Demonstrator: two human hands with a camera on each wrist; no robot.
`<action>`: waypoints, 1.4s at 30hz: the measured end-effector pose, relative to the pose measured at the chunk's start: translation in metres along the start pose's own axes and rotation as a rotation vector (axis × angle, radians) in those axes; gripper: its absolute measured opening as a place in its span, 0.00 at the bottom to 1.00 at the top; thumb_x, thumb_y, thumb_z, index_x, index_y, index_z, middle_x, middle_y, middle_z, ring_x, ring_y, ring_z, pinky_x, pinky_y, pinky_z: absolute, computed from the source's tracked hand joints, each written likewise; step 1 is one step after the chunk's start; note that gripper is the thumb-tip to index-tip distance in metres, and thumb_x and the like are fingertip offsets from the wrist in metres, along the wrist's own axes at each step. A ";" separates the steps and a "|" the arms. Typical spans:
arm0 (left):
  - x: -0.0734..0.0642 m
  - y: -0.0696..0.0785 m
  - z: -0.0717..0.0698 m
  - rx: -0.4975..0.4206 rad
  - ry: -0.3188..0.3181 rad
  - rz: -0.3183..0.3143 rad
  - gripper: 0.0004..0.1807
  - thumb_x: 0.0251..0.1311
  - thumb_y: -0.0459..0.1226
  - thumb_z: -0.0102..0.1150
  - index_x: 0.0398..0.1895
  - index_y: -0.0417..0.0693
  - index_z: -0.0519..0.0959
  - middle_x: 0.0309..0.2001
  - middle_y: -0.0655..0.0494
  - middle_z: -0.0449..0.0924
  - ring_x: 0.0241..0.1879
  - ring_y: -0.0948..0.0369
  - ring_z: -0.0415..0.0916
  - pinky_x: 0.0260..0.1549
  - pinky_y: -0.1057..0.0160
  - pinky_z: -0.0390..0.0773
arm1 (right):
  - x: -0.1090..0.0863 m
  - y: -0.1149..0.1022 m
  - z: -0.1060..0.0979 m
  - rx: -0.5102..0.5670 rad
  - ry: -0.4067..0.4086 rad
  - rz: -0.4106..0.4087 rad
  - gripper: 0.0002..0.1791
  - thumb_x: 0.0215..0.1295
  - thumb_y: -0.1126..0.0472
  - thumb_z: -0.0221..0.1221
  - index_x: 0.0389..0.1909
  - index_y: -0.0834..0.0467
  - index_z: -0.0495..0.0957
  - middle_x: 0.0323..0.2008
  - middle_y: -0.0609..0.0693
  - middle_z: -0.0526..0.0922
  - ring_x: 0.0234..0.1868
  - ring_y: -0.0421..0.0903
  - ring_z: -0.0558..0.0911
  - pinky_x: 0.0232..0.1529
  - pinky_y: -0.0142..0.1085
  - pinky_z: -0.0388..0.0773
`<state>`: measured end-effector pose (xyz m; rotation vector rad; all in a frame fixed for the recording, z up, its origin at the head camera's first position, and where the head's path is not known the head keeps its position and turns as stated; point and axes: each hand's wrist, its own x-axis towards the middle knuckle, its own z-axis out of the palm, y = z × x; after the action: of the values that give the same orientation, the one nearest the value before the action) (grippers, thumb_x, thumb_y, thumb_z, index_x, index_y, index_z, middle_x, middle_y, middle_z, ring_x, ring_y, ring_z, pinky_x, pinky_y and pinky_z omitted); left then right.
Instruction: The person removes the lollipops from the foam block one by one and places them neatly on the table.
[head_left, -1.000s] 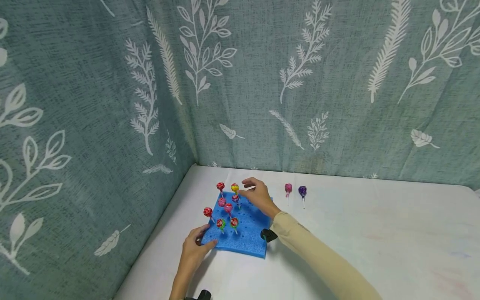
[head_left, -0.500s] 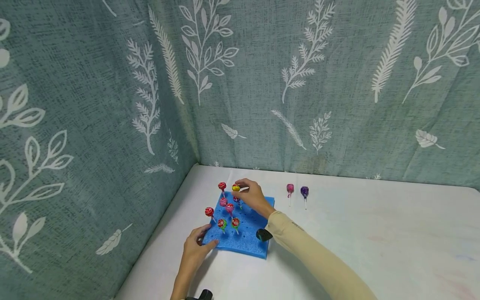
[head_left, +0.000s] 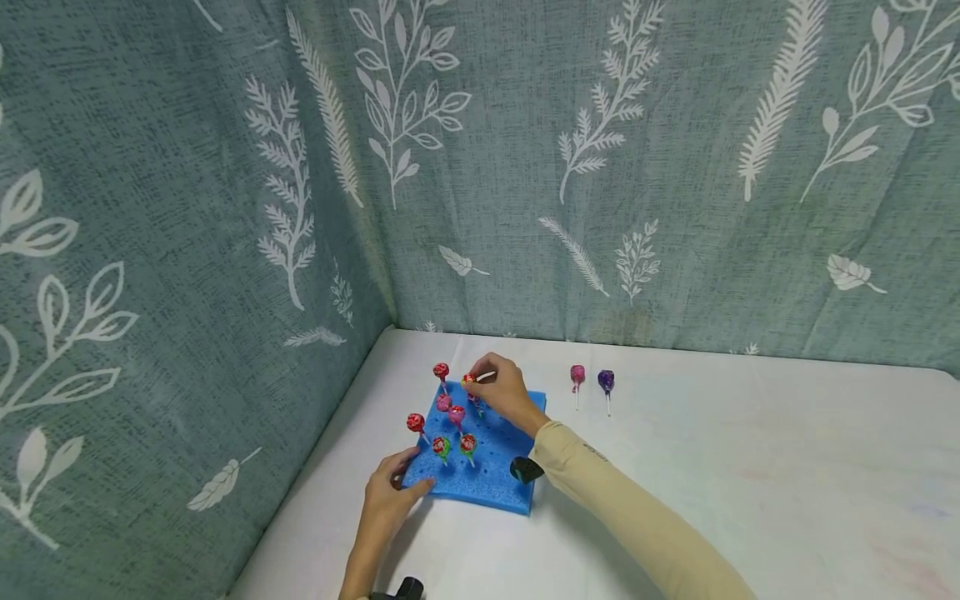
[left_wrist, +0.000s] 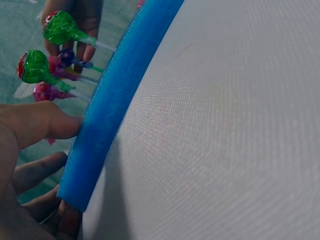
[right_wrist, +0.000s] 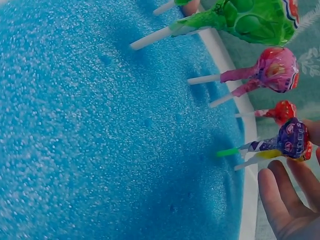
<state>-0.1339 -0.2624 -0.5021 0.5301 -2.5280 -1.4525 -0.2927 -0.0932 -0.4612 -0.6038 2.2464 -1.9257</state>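
Note:
A blue foam block lies on the white table with several wrapped lollipops standing in it on their sticks. My left hand grips the block's near left corner, thumb on the upper face and fingers around the side. My right hand pinches the head of a red-and-yellow lollipop at the far edge. Its yellow wrapper shows behind a purple lollipop in the right wrist view, with its white stick down at the foam. Two green lollipops stand nearer the front.
A pink lollipop and a dark purple lollipop lie on the table to the right of the block. A patterned green curtain hangs behind the table and along its left side.
My right hand has moved slightly left, from beside the yellow lollipop to pinching its head. That head has turned, showing more red. My left hand has stayed on the corner.

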 end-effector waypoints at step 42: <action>-0.002 0.001 0.000 0.004 0.005 0.011 0.30 0.49 0.34 0.69 0.58 0.40 0.74 0.55 0.42 0.72 0.54 0.46 0.70 0.52 0.48 0.72 | -0.006 -0.009 -0.006 -0.046 0.142 -0.128 0.10 0.60 0.64 0.63 0.41 0.61 0.78 0.39 0.54 0.82 0.40 0.49 0.80 0.42 0.38 0.79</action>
<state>-0.1329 -0.2608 -0.5011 0.5192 -2.5262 -1.4410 -0.2876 -0.0861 -0.4526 -0.6508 2.3983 -2.0411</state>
